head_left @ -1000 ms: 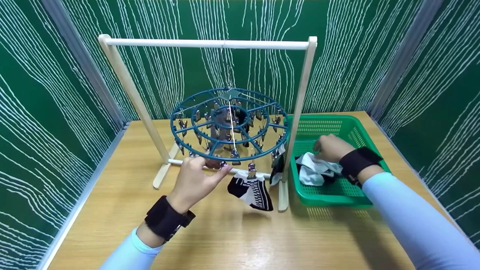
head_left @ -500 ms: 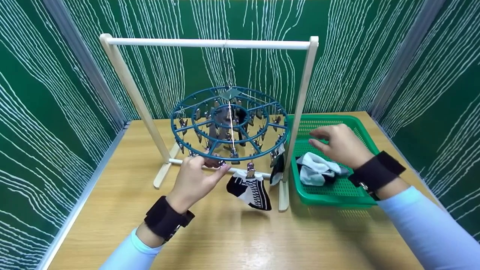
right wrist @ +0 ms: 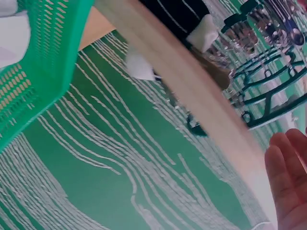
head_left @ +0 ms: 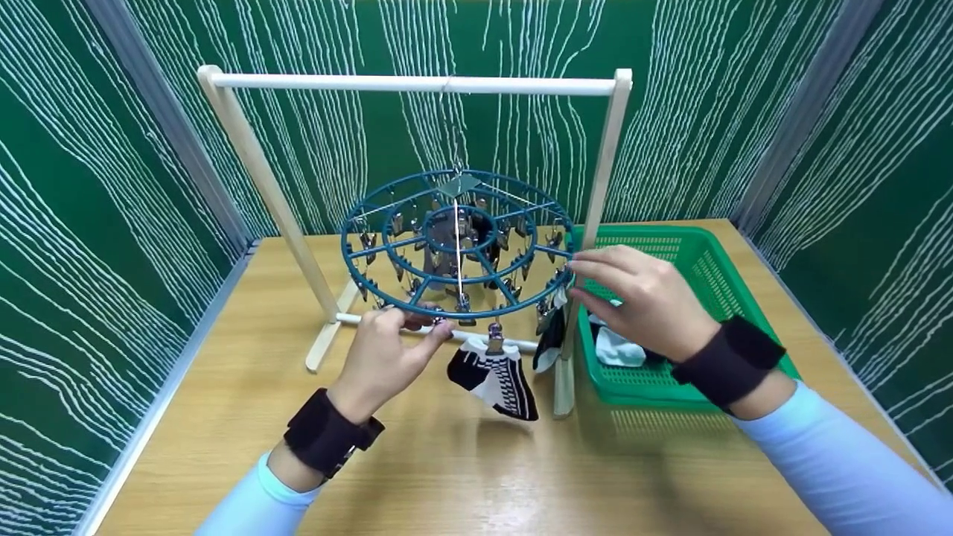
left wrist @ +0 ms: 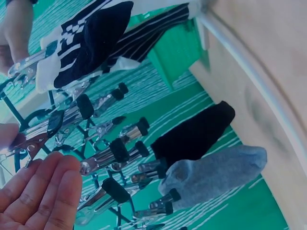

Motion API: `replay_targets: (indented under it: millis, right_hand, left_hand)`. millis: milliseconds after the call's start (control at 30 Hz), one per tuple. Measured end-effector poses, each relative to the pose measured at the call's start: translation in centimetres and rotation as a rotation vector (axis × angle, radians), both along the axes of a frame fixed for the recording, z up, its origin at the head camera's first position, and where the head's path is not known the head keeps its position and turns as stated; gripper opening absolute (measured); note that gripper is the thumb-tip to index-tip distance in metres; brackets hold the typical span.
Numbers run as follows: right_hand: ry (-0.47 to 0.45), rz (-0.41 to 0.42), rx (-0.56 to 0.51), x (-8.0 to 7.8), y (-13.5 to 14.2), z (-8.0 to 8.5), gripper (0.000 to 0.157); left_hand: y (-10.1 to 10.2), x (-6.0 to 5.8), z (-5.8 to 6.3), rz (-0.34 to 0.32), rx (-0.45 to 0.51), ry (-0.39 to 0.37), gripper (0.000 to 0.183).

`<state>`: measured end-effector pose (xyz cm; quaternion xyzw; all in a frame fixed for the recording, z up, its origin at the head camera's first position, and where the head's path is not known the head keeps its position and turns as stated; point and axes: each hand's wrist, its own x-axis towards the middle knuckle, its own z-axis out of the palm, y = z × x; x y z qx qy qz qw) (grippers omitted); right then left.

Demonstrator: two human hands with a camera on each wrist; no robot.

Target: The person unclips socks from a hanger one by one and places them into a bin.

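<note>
My left hand [head_left: 387,357] pinches a metal clip [left wrist: 41,136] at the front rim of a round blue-green clip hanger [head_left: 458,186]. Just right of it hangs a black-and-white patterned sock [head_left: 510,380], gripped by another clip. A dark striped sock [head_left: 549,342] hangs at the hanger's right side. Further back, a grey sock [left wrist: 216,175] and a black sock [left wrist: 196,132] hang side by side in the left wrist view. My right hand [head_left: 633,298] is at the hanger's right edge, fingers extended and holding nothing; whether they touch the rim I cannot tell.
The hanger hangs from the white top bar [head_left: 335,83] of a wooden stand, whose right post [head_left: 607,156] is close to my right hand. Beside it on the table [head_left: 246,417], a green basket [head_left: 685,398] contains pale cloth items [head_left: 619,351]. Green patterned walls enclose the table.
My right hand has risen out of the basket, without any cloth, and moved left to the hanger's right edge. My left hand keeps its pinch on the clip. The hanger has shifted slightly.
</note>
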<state>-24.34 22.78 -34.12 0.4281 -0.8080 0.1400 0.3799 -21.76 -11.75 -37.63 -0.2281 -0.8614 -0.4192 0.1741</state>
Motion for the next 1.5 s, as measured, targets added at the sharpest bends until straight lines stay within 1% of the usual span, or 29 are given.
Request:
replay_targets:
  millis: [67,167,300,400,500,600,667,767,867,933,1033,1167,1300,1367,1500]
  right_hand:
    - [0.028,0.022,0.042,-0.1,-0.6,0.0,0.038]
    - [0.057,0.05,0.073,-0.4,-1.2,-0.2,0.037]
    - [0.064,0.062,0.072,-0.7,-1.6,-0.4,0.033]
    - [0.057,0.055,0.072,-0.6,-1.7,-0.4,0.032]
    - [0.055,0.052,0.065,-0.5,-1.8,-0.2,0.033]
    - [0.062,0.054,0.044,-0.4,-1.9,0.1,0.032]
    - [0.068,0.059,0.026,-0.4,-2.0,0.3,0.032]
    - [0.079,0.067,0.003,-0.4,-2.2,0.5,0.031]
    - [0.081,0.073,-0.019,-0.3,-2.3,0.6,0.03]
    - [0.076,0.072,-0.028,-0.2,-2.4,0.7,0.029]
    - [0.062,0.074,-0.048,0.1,-2.6,0.8,0.027]
    - [0.058,0.082,-0.074,0.4,-2.9,1.0,0.024]
    - [0.059,0.074,-0.102,0.5,-3.1,1.2,0.02]
    - [0.053,0.051,-0.104,0.5,-3.0,1.3,0.025]
    - [0.044,0.009,-0.09,0.2,-2.8,1.2,0.041]
  left_hand:
    - [-0.1,0.1,0.0,0.003,-0.012,0.014,0.02]
    - [-0.2,0.3,-0.1,0.004,-0.034,0.053,0.02]
    - [-0.3,0.6,-0.3,0.008,-0.065,0.15,0.018]
    - [-0.5,0.8,-0.6,0.015,-0.083,0.272,0.016]
    - [-0.8,0.8,-0.8,0.029,-0.094,0.439,0.016]
    - [-1.1,0.6,-0.6,0.053,-0.074,0.61,0.018]
    - [-1.3,0.5,-0.3,0.072,-0.044,0.702,0.019]
    - [-1.5,0.5,0.3,0.099,-0.014,0.81,0.023]
    - [-1.6,0.4,0.9,0.129,-0.036,0.884,0.024]
    - [-1.6,0.3,1.3,0.141,-0.061,0.911,0.024]
    - [-1.7,0.2,1.6,0.145,-0.1,0.923,0.027]
    - [-2.0,0.0,1.7,0.142,-0.12,0.915,0.026]
    - [-2.4,-0.1,1.7,0.146,-0.107,0.897,0.022]
    - [-2.5,-0.2,1.6,0.147,-0.099,0.891,0.021]
    - [-2.8,-0.5,1.5,0.143,-0.081,0.879,0.02]
